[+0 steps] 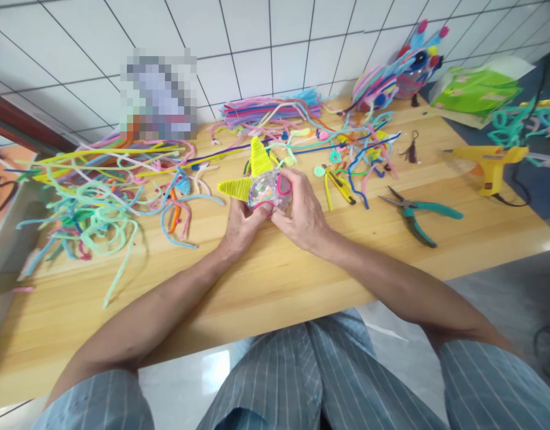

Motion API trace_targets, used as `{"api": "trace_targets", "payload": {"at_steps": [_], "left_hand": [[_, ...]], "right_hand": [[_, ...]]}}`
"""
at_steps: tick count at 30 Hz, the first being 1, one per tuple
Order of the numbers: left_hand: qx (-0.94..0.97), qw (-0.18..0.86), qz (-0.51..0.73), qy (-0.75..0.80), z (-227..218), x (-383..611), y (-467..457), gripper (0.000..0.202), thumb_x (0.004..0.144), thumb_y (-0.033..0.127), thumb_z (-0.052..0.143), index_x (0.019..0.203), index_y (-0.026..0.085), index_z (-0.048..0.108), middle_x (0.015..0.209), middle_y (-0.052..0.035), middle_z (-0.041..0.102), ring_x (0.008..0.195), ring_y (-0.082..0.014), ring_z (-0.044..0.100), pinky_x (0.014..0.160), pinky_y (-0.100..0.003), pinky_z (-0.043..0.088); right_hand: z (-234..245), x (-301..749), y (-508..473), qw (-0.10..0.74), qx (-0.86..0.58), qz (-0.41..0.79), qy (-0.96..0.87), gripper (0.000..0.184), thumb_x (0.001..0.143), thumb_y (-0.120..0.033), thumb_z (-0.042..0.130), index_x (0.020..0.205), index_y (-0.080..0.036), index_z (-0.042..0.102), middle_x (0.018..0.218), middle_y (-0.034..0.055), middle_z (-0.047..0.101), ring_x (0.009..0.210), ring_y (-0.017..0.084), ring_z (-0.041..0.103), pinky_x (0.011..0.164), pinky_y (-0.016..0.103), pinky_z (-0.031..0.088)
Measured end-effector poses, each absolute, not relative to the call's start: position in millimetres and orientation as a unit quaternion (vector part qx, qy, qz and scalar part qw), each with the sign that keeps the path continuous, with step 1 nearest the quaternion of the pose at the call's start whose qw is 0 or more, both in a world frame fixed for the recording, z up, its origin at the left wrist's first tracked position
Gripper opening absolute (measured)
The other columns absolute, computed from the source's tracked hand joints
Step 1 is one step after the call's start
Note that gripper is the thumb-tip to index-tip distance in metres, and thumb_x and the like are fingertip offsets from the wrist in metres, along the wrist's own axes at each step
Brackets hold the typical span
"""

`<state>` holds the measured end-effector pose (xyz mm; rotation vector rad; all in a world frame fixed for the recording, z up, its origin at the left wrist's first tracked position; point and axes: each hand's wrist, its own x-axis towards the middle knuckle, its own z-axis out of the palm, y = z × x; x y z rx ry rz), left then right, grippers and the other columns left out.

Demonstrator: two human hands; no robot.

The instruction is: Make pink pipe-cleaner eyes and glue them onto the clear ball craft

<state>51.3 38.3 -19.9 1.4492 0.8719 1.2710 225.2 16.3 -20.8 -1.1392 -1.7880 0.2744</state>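
Above the middle of the wooden table, both my hands hold a small clear craft ball (262, 190) with colourful bits visible inside. Two yellow pointed ears (260, 159), wound from pipe cleaner, stick out from its upper left, and pink loops sit on its right and lower sides. My left hand (244, 224) grips it from below left, the thumb along its lower edge. Around its right side curls my right hand (304, 212), fingers closed on it. Just right of the hands lie a yellow utility knife (340, 185) and short pipe cleaner pieces (359, 186).
Teal-handled pliers (418, 209) lie open at right, near a yellow glue gun (492, 161). Loose pipe cleaners (108, 230) cover the left side, and a bundle (270, 110) rests by the tiled wall. A decorated figure (413, 74) and green package (478, 92) stand at back right.
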Motion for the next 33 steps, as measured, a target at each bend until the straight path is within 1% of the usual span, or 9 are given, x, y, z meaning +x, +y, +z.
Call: {"api": "trace_targets", "payload": {"at_steps": [6,9,12,17,23,28,30,33], "left_hand": [[0.597,0.492,0.527,0.353,-23.3,51.2,37.4,0.082,0.083,0.072,0.090,0.145,0.030,0.057,0.130,-0.0102,0.077,0.127,-0.0353,0.075,0.118,-0.052,0.058],[0.596,0.495,0.531,0.343,-28.3,49.5,37.9,0.075,0.087,0.069,0.086,0.146,0.031,0.058,0.131,-0.0095,0.077,0.133,-0.0346,0.073,0.120,-0.051,0.057],[0.593,0.495,0.535,0.343,-32.9,48.0,38.5,0.071,0.090,0.065,0.085,0.147,0.031,0.058,0.132,-0.0092,0.077,0.134,-0.0336,0.072,0.122,-0.050,0.056],[0.594,0.490,0.532,0.353,-34.5,48.6,38.3,0.069,0.093,0.067,0.082,0.148,0.032,0.058,0.132,-0.0089,0.077,0.136,-0.0334,0.072,0.125,-0.051,0.054],[0.596,0.489,0.529,0.355,-32.6,48.4,38.9,0.073,0.091,0.068,0.085,0.149,0.034,0.056,0.133,-0.0085,0.077,0.134,-0.0333,0.073,0.123,-0.051,0.056],[0.591,0.493,0.533,0.351,-35.7,46.8,41.0,0.067,0.095,0.069,0.079,0.148,0.033,0.060,0.135,-0.0089,0.076,0.141,-0.0333,0.070,0.128,-0.053,0.052],[0.583,0.497,0.536,0.354,-35.5,47.9,41.7,0.067,0.094,0.069,0.080,0.147,0.033,0.061,0.135,-0.0087,0.076,0.143,-0.0335,0.069,0.130,-0.053,0.052],[0.578,0.496,0.536,0.364,-32.3,50.5,41.7,0.072,0.090,0.071,0.084,0.147,0.033,0.061,0.135,-0.0086,0.077,0.141,-0.0343,0.070,0.129,-0.054,0.053]], "right_hand": [[-21.1,226.2,16.3,0.472,-0.475,0.124,-0.732,0.083,0.084,-0.018,0.070,0.159,-0.030,0.037,0.162,0.0185,0.059,0.158,0.038,0.055,0.132,0.064,0.049],[-21.1,226.5,16.1,0.472,-0.476,0.121,-0.732,0.082,0.084,-0.018,0.071,0.158,-0.029,0.037,0.161,0.0190,0.059,0.157,0.038,0.056,0.131,0.063,0.050],[-20.9,226.7,15.7,0.475,-0.472,0.120,-0.733,0.081,0.085,-0.018,0.072,0.157,-0.029,0.037,0.160,0.0188,0.060,0.155,0.038,0.057,0.131,0.062,0.051],[-21.4,226.5,15.7,0.473,-0.476,0.127,-0.730,0.082,0.084,-0.018,0.072,0.158,-0.030,0.038,0.162,0.0174,0.059,0.157,0.037,0.056,0.132,0.062,0.050],[-22.5,227.7,16.3,0.473,-0.474,0.124,-0.732,0.081,0.085,-0.019,0.072,0.158,-0.030,0.038,0.161,0.0175,0.060,0.156,0.037,0.056,0.131,0.062,0.051],[-20.5,228.2,15.5,0.478,-0.475,0.121,-0.729,0.077,0.087,-0.020,0.072,0.157,-0.028,0.042,0.158,0.0177,0.061,0.152,0.036,0.059,0.129,0.061,0.053],[-19.9,228.4,15.9,0.477,-0.479,0.125,-0.727,0.076,0.088,-0.020,0.072,0.157,-0.028,0.042,0.158,0.0171,0.062,0.152,0.036,0.059,0.128,0.061,0.054],[-20.0,229.0,17.3,0.474,-0.479,0.132,-0.727,0.076,0.087,-0.019,0.071,0.157,-0.029,0.042,0.158,0.0169,0.062,0.152,0.036,0.059,0.129,0.061,0.053]]}}
